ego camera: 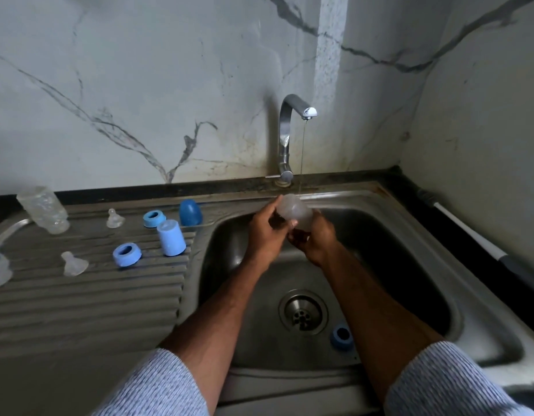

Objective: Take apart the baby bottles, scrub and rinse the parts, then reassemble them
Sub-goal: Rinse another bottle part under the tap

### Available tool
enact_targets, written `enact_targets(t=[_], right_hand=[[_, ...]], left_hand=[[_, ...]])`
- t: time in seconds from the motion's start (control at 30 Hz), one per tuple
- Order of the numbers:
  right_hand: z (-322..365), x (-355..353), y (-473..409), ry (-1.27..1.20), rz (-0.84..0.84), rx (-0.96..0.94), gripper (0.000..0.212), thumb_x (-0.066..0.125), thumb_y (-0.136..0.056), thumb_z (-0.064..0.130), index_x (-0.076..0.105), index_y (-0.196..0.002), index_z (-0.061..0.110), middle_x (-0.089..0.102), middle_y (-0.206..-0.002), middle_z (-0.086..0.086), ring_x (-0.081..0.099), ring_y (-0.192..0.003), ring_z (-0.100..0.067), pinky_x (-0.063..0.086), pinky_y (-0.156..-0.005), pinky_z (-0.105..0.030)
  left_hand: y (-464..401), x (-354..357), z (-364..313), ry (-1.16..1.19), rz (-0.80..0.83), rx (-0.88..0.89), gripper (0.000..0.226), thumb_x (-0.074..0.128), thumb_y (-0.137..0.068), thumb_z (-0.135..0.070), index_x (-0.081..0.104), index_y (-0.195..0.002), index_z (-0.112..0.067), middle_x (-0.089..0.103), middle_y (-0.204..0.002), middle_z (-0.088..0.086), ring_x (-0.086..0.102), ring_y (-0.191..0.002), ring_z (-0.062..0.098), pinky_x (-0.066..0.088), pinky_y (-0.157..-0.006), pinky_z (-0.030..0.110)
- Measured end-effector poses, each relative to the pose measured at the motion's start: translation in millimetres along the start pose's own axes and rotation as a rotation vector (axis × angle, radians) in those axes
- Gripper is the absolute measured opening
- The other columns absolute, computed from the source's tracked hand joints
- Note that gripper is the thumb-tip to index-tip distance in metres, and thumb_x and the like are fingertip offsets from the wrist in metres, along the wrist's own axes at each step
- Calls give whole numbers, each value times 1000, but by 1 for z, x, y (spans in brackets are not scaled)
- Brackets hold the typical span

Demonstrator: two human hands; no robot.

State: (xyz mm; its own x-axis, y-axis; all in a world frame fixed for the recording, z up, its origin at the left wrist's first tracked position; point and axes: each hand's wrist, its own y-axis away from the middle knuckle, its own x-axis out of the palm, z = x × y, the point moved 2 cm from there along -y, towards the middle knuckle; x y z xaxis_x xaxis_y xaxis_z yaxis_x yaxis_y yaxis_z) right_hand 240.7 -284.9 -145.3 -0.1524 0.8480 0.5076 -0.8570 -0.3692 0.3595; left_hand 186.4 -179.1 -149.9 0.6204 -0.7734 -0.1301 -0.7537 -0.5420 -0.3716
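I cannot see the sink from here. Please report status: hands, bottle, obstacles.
Left hand and right hand both grip clear plastic bottle body under thin tap stream. Blue screw ring lies in steel sink basin. Nothing blocking.

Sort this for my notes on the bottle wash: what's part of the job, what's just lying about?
Job: bottle body held by left hand and right hand; blue rings; teats; caps; running tap.
Lying about: white handle on the counter.

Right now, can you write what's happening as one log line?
step: rinsing | both hands: left hand, right hand hold clear plastic bottle body | steel tap: running
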Motion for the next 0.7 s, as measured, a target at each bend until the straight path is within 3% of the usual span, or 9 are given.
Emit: enact_targets(t=[0.13,0.23,0.3,0.47,0.6,0.7], right_hand=[[-6,-2,-1,84,23,78,39,44,-106,36,58,-126,6,68,-106,-21,68,-90,-31,61,-76,-42],[-7,2,0,113,27,86,40,43,-107,39,57,-127,7,69,-106,-21,69,-92,-32,61,-79,-45],[-6,2,1,147,27,81,41,44,-106,40,58,-128,8,70,-107,-21,70,-95,-33,61,-75,-44],[-8,0,-2,291,55,30,35,55,-101,35,64,-123,10,72,-110,-15,69,-99,-27,57,-72,-36],[-6,6,-3,230,8,-94,44,58,-94,53,62,-127,25,67,-118,-8,65,-107,-26,60,-80,-43],[-3,13,0,270,90,-148,31,63,-96,40,62,-124,28,64,-120,-10,63,-109,-31,62,-78,-46]], left_hand=[[2,5,-7,1,40,8,73,75,-84,-3,44,-148,-19,54,-141,-1,54,-124,2,46,-101,15],[-2,5,-7,13,48,-15,72,74,-86,-11,43,-148,-30,53,-146,1,53,-130,12,48,-106,32],[-3,6,-8,10,59,-43,74,74,-87,-14,40,-148,-37,50,-148,-1,52,-129,13,51,-103,36],[-9,14,-4,29,-78,-127,71,78,-83,-14,45,-145,-21,56,-132,-6,56,-117,11,48,-81,14],[-8,15,9,-109,-30,-71,56,78,-79,-10,59,-130,-21,67,-119,-3,63,-104,8,54,-94,32],[-7,11,17,-152,17,-75,49,75,-75,-18,63,-122,-27,71,-113,-2,68,-103,14,58,-89,37]])
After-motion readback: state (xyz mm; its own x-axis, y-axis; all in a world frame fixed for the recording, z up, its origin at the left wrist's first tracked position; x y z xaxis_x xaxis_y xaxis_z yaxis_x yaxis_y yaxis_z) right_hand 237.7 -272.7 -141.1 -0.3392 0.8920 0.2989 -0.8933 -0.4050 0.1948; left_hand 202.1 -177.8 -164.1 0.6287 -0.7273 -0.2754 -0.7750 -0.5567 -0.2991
